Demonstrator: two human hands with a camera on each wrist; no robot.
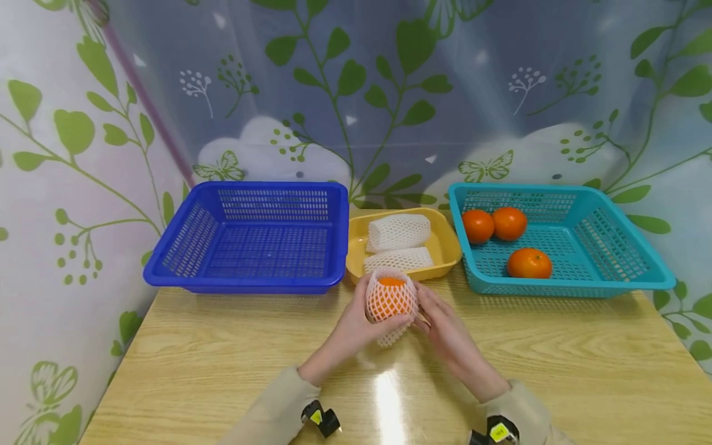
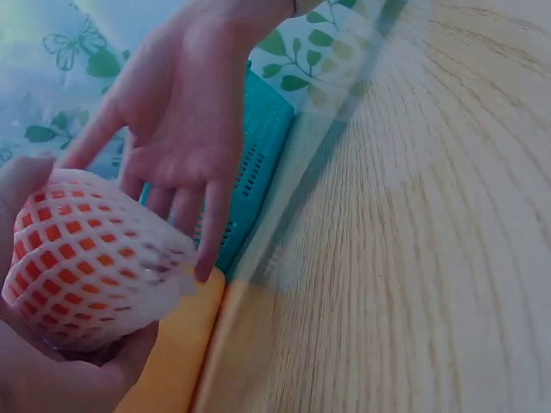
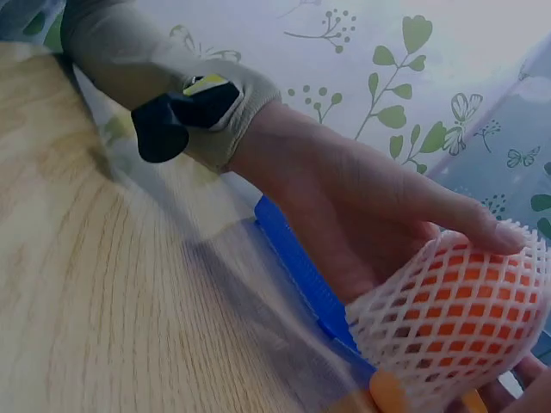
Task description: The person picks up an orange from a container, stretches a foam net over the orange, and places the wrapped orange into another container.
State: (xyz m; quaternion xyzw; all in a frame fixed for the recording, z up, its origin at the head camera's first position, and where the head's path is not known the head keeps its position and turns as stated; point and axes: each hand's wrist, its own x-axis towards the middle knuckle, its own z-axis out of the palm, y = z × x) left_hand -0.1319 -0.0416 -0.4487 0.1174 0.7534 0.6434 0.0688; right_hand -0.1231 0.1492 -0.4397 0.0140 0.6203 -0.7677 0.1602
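In the head view, an orange (image 1: 392,303) sits inside a white foam net sleeve (image 1: 392,337) in front of the yellow tray, its top showing through the sleeve's open end. My left hand (image 1: 358,324) grips the sleeved fruit from the left, with the thumb across its near side. On the other side is my right hand (image 1: 450,340); in the left wrist view its fingers (image 2: 215,219) look fairly straight and touch the net's narrow end. The right wrist view shows the left thumb (image 3: 482,225) lying over the netting (image 3: 456,310).
A yellow tray (image 1: 449,247) behind the hands holds white foam net sleeves (image 1: 399,232). To its left stands a blue basket (image 1: 247,287). A teal basket (image 1: 567,285) on the right contains three oranges (image 1: 529,264). All stand on a wooden table (image 1: 233,346) against a patterned curtain.
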